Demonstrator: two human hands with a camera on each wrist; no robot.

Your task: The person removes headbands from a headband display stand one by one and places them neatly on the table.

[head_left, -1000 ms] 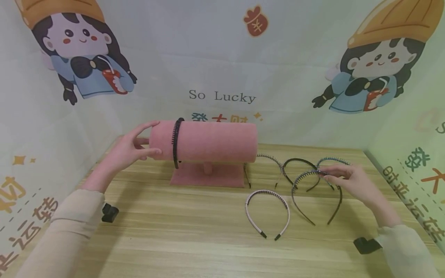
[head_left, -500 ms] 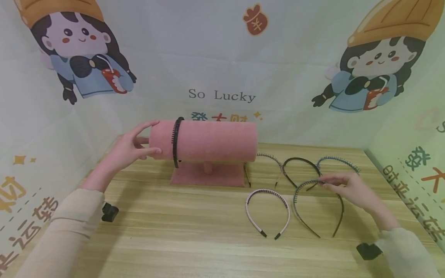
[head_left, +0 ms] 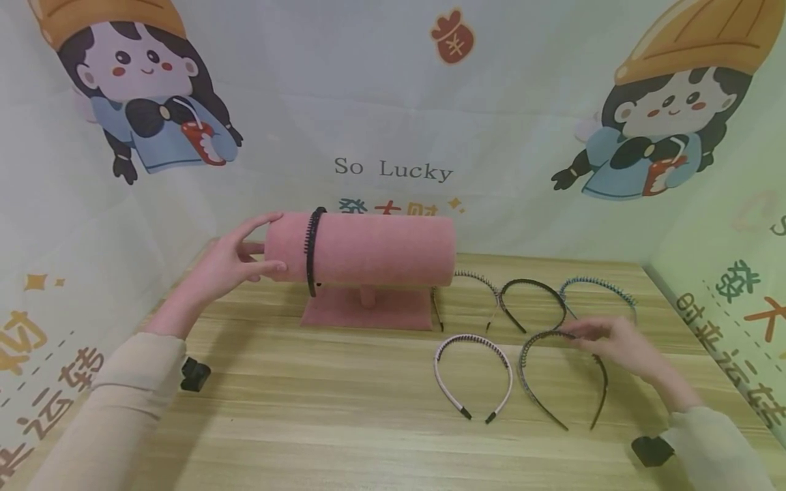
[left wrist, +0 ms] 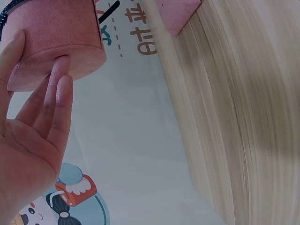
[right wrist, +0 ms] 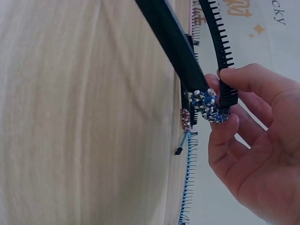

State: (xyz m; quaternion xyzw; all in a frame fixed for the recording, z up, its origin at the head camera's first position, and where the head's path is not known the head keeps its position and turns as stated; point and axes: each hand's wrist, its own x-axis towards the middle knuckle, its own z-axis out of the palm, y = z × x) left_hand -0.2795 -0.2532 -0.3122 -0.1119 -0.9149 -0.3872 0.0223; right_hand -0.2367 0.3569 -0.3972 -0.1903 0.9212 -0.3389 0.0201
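My left hand (head_left: 230, 266) grips the left end of a pink roll-shaped headband stand (head_left: 381, 249); in the left wrist view its fingers (left wrist: 58, 103) press on the end face. A black toothed headband (head_left: 311, 259) hangs around the roll near that hand. My right hand (head_left: 620, 344) pinches a dark toothed headband (head_left: 525, 382) by its top, where blue and silver beads (right wrist: 208, 107) show in the right wrist view. Its two ends point toward me, low over the table. Just left of it lies a pale pink headband (head_left: 473, 338) with black tips.
Behind my right hand lie a black headband (head_left: 531, 281) and a blue toothed one (head_left: 598, 280). Another toothed headband (head_left: 475, 276) is partly hidden by the stand. The wooden table (head_left: 307, 423) meets a printed cloth backdrop (head_left: 393, 123) at the back and sides.
My right hand has brought the beaded headband down and toward me, away from the back row, uncovering more of the blue one. The left hand and the stand have stayed put.
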